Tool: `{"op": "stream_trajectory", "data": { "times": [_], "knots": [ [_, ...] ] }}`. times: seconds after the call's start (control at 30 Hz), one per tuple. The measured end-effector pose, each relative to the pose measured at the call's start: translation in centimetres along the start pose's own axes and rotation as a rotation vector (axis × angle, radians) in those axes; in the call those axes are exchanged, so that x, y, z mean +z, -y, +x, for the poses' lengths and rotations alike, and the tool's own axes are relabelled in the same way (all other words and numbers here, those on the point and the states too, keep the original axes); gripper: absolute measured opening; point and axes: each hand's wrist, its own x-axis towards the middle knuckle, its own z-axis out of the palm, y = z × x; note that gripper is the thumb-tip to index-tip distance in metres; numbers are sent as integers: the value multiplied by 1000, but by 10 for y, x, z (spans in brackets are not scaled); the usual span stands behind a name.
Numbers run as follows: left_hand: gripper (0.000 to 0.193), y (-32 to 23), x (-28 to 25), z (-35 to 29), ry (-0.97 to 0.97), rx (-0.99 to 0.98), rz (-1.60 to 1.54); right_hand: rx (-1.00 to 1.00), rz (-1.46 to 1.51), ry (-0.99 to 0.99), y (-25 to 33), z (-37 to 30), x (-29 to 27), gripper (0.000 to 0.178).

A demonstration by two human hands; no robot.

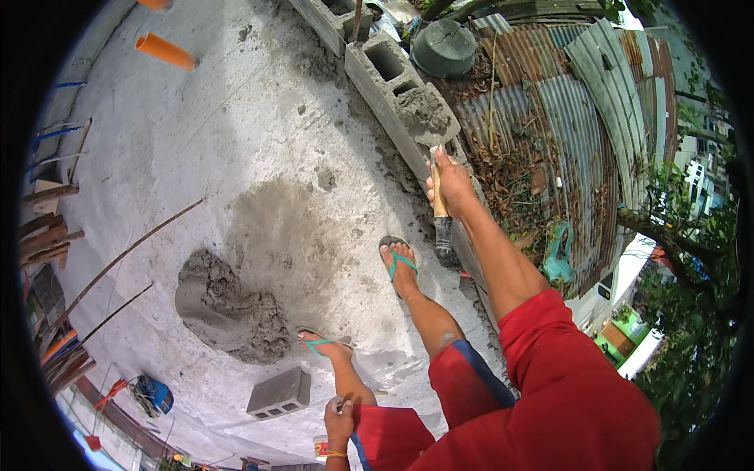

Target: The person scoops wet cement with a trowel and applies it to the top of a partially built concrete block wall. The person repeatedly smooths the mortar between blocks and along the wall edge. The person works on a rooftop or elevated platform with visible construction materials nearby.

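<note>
Trowel (441, 207) held level should spread mortar (422, 108) evenly; right hand (454, 184) clamps it, left hand's (339, 425) hold unclear.

Red shirt (565, 392); red shorts (389, 432), blue side stripes (483, 373); green-strapped flip-flops (393, 268); yellow wristband (336, 454).

tool hndl (441, 207): tan/blk | mortar (228, 310): gry | pipe (165, 51): orng | roof (577, 118): rust/gry strp

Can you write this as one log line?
right hand: holds wooden-handled tool by block wall | left hand: near red shorts, grip unclear | mortar: heaped on ground
</note>
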Motion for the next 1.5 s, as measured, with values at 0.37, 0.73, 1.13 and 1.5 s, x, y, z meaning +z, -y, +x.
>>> {"op": "stream_trajectory", "data": {
  "times": [0.37,0.73,1.13,1.5],
  "knots": [
    [36,-25,32,11,43,-26,-162,-470,-977,-236,42,2,34,59],
    [35,-43,6,21,-14,-22,-204,-913,-1080,-275,49,10,-1,56],
    [31,-59,15,20,-8,-20,-209,-952,-1669,-88,74,49,-81,48],
    [31,-39,37,40,37,63,-350,-924,-1422,53,67,-8,35,63]
  ]
}}
